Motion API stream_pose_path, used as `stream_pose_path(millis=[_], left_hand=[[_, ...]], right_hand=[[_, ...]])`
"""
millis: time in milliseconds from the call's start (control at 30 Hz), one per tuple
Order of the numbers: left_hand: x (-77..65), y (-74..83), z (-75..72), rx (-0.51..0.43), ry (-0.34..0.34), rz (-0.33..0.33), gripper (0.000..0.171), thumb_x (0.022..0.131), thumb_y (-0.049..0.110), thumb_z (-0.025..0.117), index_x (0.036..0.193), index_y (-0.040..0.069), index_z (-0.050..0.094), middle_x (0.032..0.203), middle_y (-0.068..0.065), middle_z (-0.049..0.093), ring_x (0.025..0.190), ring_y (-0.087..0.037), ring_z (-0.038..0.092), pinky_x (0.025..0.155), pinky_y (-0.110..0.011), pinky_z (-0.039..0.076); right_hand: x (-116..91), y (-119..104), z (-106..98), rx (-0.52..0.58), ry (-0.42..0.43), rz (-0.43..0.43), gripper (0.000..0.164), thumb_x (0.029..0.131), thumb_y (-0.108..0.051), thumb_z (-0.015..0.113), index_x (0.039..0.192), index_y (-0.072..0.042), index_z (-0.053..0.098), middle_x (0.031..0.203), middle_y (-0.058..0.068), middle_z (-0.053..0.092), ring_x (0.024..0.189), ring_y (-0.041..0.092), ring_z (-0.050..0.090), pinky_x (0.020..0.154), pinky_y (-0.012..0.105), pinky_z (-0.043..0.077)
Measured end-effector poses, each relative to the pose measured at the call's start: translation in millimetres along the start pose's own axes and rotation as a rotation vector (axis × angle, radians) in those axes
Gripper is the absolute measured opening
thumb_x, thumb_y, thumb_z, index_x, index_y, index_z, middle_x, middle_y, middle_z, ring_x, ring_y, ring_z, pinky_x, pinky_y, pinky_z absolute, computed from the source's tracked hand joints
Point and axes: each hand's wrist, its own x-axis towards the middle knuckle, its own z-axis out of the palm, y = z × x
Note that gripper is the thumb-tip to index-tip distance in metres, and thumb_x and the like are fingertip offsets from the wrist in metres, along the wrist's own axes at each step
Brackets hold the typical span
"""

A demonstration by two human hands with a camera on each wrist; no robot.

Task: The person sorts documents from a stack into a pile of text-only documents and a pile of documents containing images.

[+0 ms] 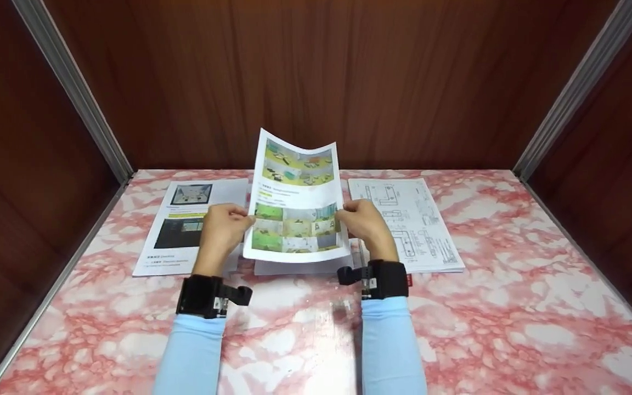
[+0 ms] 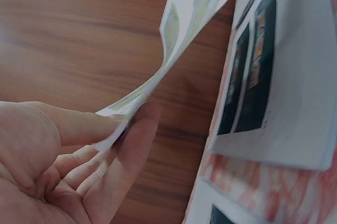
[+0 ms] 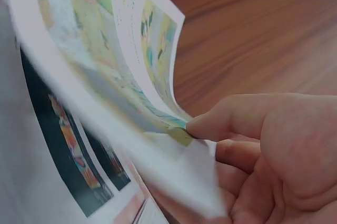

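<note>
A printed sheet of paper [image 1: 299,196] with colour photos and text is held up above the table, bowed along its length. My left hand [image 1: 221,229] pinches its left edge between thumb and fingers, and my right hand [image 1: 368,222] pinches the right edge. In the left wrist view the left hand's thumb [image 2: 87,128] lies on the printed face, fingers behind. The right wrist view shows the right hand [image 3: 263,155] gripping the curved sheet [image 3: 105,76]. Below the raised sheet, another paper [image 1: 302,267] lies mostly hidden on the table.
To the left lies a printed paper stack [image 1: 151,255] with dark pictures; to the right, a stack of technical drawings [image 1: 431,230]. The table [image 1: 513,329] has a red-and-white marbled top. Brown wood-grain panels [image 1: 316,71] enclose its back and sides.
</note>
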Motion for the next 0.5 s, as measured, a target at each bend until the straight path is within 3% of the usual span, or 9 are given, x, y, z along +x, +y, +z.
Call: stream_pose_path(millis=[233,500], left_hand=[[3.4,-6.8,15.5,0.002,0.007,-0.015,0.018,0.089,0.009,0.075,0.102,-0.003,0.076,0.101,-0.020,0.077,0.090,-0.027,0.073,0.074,-0.032,0.054],[4.6,-19.4,28.8,0.021,0.030,0.002,0.015,0.088,0.010,0.076,0.096,-0.003,0.077,0.094,-0.018,0.077,0.086,-0.030,0.072,0.078,-0.039,0.055]], right_hand=[[2,10,-9,-0.061,-0.003,0.001,0.029,0.094,-0.012,0.061,0.114,0.005,0.075,0.113,0.020,0.071,0.097,0.028,0.065,0.084,0.044,0.059],[8,26,-10,-0.173,0.032,-0.003,0.021,0.092,-0.011,0.073,0.107,0.004,0.075,0.097,0.016,0.072,0.076,0.022,0.066,0.072,0.034,0.055]])
